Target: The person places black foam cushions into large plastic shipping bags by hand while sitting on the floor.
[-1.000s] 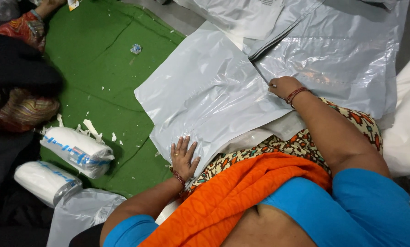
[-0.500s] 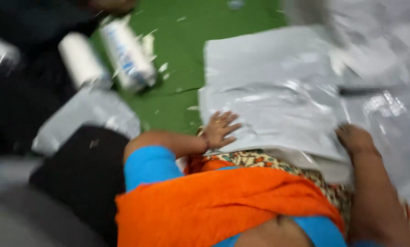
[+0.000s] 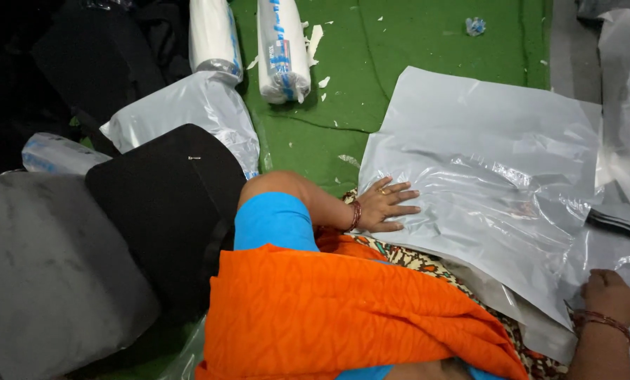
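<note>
While looking down from the head view: left hand [image 3: 389, 206] palm-down, fingers spread, grip open and holding nothing, pressing on the 9 o'clock edge of the grey plastic sheet [image 3: 484, 162]. Lies flat and wrinkled on the green floor mat [image 3: 413, 42], stretching from the hand out toward 1 o'clock, overlapping more grey sheets [image 3: 610, 260] at 3 to 5 o'clock. Right hand [image 3: 609, 295] at 4 o'clock, curled at the sheet's near corner; cannot tell whether pinching the plastic or only resting on it, with the fingertips hidden. Bangles on both wrists. Orange cloth [image 3: 343, 309] across the lap at 6 o'clock, touching the sheet's near edge.

Beyond the left hand, at 11 o'clock: two white rolls [image 3: 283, 49] side by side on the mat, well apart from the sheet, with white scraps scattered near them. Just below, a filled grey plastic bag [image 3: 188, 112], and against it a black cushion [image 3: 160, 204] at 9 o'clock.

Judging the risks: slick film held at one edge by a flat palm alone, so likely to slide or bunch if pulled from the far corner; wrinkles could set into creases; the stacked sheets underneath could drag along, or two could lift as one; bangles could snag or scratch the thin plastic.
</note>
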